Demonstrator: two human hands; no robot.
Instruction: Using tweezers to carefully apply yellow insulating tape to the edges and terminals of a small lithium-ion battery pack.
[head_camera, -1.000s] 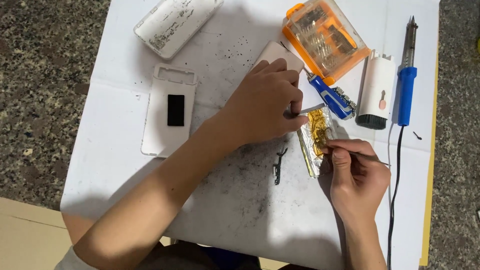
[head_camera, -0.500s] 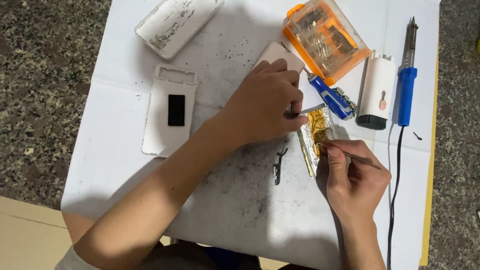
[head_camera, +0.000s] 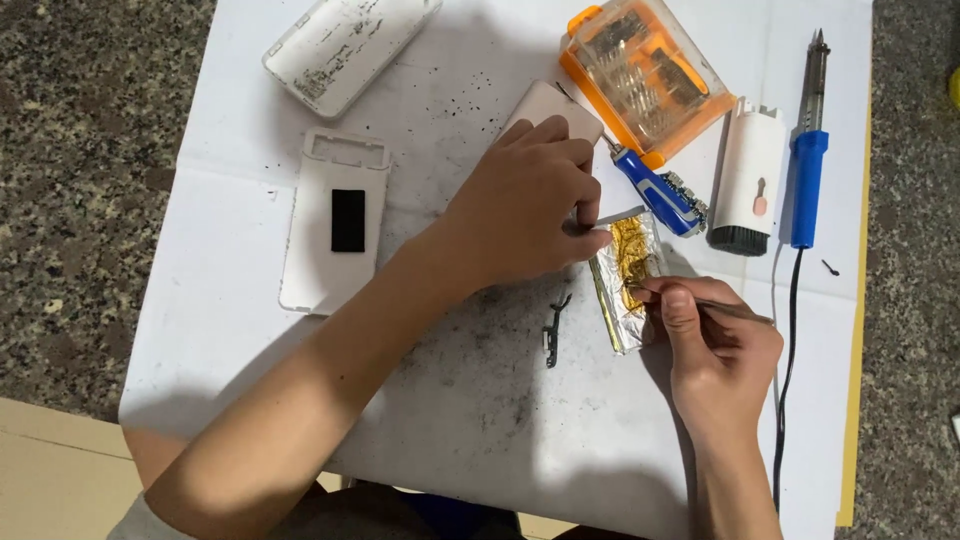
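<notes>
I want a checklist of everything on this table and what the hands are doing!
Surface: white sheet speckled with black bits.
Job's things: foil-wrapped part with gold tape; thin tool; metal strip.
Clutter: two white covers, orange bit case, blue screwdriver, white brush tool, small black piece.
Hands: left hand pinches the metal strip; right hand holds the thin tool against the foil-wrapped part.
Cables: black cord from the blue soldering iron.
Surroundings: speckled stone floor.
</notes>
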